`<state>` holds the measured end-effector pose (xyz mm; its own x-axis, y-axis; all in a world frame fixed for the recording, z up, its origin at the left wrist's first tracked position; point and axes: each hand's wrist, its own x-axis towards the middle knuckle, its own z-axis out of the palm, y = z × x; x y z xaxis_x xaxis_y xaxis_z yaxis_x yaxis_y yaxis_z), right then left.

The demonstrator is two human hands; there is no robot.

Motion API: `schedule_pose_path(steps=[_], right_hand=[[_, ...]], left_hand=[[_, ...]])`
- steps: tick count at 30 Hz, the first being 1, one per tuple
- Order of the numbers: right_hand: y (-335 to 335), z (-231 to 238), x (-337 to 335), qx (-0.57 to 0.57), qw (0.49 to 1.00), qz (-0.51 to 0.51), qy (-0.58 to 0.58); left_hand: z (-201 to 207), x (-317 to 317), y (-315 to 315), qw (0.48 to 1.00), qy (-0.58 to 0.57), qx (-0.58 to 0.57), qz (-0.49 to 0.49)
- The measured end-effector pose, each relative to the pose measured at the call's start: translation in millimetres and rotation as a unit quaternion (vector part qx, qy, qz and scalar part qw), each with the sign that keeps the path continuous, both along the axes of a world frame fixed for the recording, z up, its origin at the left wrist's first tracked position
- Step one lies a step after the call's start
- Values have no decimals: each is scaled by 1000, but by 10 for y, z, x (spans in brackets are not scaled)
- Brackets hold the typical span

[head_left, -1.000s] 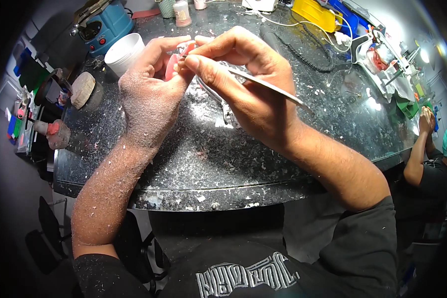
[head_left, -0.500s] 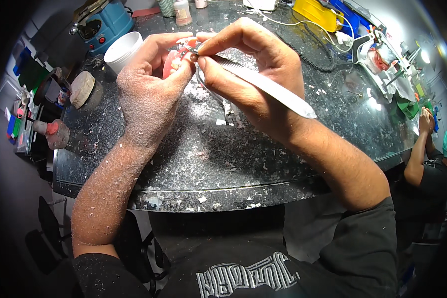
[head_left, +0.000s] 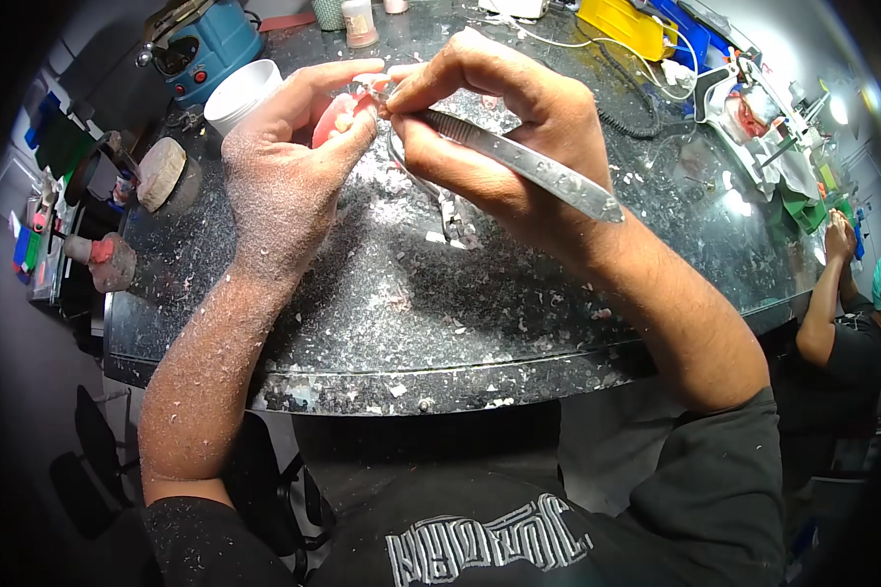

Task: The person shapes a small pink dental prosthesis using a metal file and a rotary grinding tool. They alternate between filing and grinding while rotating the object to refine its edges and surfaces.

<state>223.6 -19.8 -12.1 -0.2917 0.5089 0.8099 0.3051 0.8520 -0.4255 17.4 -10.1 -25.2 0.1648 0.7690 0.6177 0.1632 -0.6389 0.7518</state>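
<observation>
My left hand [head_left: 286, 161], coated in pale dust, is closed around a pink denture [head_left: 335, 123] with whitish teeth. Its thumb presses the near side while the fingers curl over the far side. Pinched like a pen in my right hand [head_left: 519, 122] is a scalpel [head_left: 548, 174], its flat metal handle ribbed near the grip and slanting down to the right. The working end lies against or close by the denture's right part; fingertips hide it, so I cannot tell whether it touches. Both hands are close together above the bench.
White scraps and dust litter the dark bench [head_left: 431, 333]. Left stand a white tub [head_left: 243, 93], a blue machine [head_left: 210, 54] and a pale plaster block [head_left: 162, 174]. A yellow bin [head_left: 626, 27] and a coiled cable [head_left: 622, 108] lie at the back right. Another person's arm [head_left: 827, 284] is at far right.
The scalpel has rolled in my right hand, so its flat face now shows greyer. My left hand and the denture have shifted slightly left.
</observation>
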Motion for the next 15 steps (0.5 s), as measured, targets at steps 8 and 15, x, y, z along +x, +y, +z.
schedule_pose_path(steps=[8, 15], right_hand=[[-51, -54, -87, -138, 982, 62, 115], [-109, -131, -213, -193, 945, 124, 233]], left_hand=[[7, -7, -31, 1000, -13, -13, 3], [-17, 59, -54, 1000, -13, -5, 27]])
